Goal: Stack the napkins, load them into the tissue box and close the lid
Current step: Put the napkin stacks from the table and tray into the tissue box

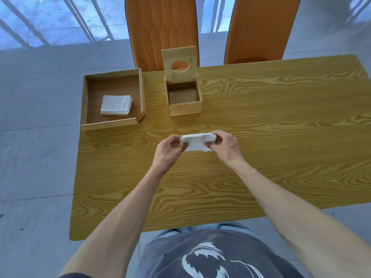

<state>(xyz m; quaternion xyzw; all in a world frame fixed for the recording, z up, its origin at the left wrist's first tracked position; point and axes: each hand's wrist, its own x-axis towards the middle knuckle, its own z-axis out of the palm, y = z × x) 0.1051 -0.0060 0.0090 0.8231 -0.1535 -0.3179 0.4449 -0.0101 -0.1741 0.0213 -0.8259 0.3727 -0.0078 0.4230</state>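
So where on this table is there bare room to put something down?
The table is bare right of the tissue box and near the person. The far left corner is crowded: tray, box close together. Both hands grip napkins mid-table.

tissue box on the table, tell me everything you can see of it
The tissue box is a small square box of pale, unpainted wood, standing upright on the wooden table just right of the tray, apart from it. Its hinged lid stands open at the back, with an oval hole cut through it. Inside lies only a loose wooden plate; no napkins are in it yet. Neither hand touches it.
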